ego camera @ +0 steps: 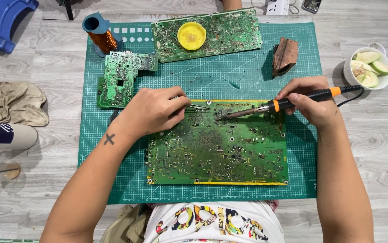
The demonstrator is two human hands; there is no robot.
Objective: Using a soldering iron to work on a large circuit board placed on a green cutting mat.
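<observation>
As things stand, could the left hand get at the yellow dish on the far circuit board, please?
Probably yes: the left hand holds tweezers, yet only bare green mat lies before the yellow dish.

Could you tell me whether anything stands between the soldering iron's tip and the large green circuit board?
Nothing visible does. The soldering iron in the right hand reaches the circuit board near its top edge, and the tweezers in the left hand lie apart, to its left.
</observation>
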